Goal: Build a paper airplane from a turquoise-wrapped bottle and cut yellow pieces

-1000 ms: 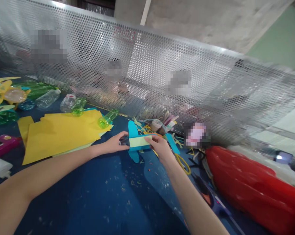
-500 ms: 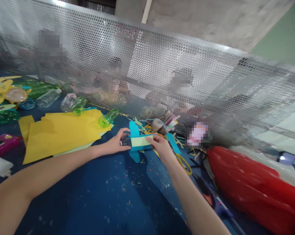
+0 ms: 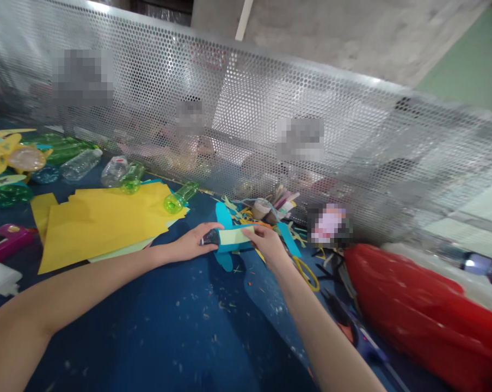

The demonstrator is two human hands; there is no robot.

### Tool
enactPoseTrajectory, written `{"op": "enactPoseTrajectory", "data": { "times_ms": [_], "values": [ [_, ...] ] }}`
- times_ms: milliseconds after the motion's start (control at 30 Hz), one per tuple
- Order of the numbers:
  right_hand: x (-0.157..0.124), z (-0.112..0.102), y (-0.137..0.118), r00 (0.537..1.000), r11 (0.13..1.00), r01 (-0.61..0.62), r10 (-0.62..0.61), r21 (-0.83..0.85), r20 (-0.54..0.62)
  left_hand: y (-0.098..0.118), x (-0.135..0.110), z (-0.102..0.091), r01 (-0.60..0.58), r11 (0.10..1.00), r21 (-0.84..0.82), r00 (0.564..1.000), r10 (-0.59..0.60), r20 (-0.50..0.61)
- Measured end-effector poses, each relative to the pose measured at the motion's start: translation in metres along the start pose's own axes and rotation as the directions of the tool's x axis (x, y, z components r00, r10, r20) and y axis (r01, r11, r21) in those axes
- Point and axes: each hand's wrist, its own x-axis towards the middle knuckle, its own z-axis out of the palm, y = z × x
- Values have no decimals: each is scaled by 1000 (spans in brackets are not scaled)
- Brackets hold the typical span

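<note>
A small plastic bottle (image 3: pixel 210 237) lies on its side over the blue table, its capped end to the left. Blue paper covers its body, and a blue paper wing (image 3: pixel 223 214) juts out above and below. My left hand (image 3: pixel 195 242) is closed around the bare, capped end. Along the covered part runs a pale yellow paper strip (image 3: pixel 232 236). Its right end is pinched between the thumb and fingers of my right hand (image 3: pixel 266 243). The underside of the bottle is hidden.
Yellow paper sheets (image 3: pixel 107 223) and a green bottle (image 3: pixel 181 197) lie left. Right are a yellow-handled tool (image 3: pixel 308 274), a blue glue gun (image 3: pixel 362 340) and a red plastic bag (image 3: pixel 417 305). Behind paper scraps stands a perforated metal screen (image 3: pixel 246 109), with people beyond it.
The fingers of my left hand have come down from an arch and closed on the bottle's capped end. My right hand and the strip have hardly moved.
</note>
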Motion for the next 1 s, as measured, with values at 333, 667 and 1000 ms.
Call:
{"op": "enactPoseTrajectory", "data": {
  "times_ms": [333,667,1000],
  "values": [
    [1,1,-1,1000,999,30,-30,-41,10,-4,1,0,-43,999,21,998,42,35],
    [5,0,5,995,975,100,-101,-199,3,-4,1,0,-45,999,10,999,45,28],
    [-6,4,4,854,749,269,-477,-606,-210,-4,1,0,-46,999,-1,999,46,29]
  ]
}}
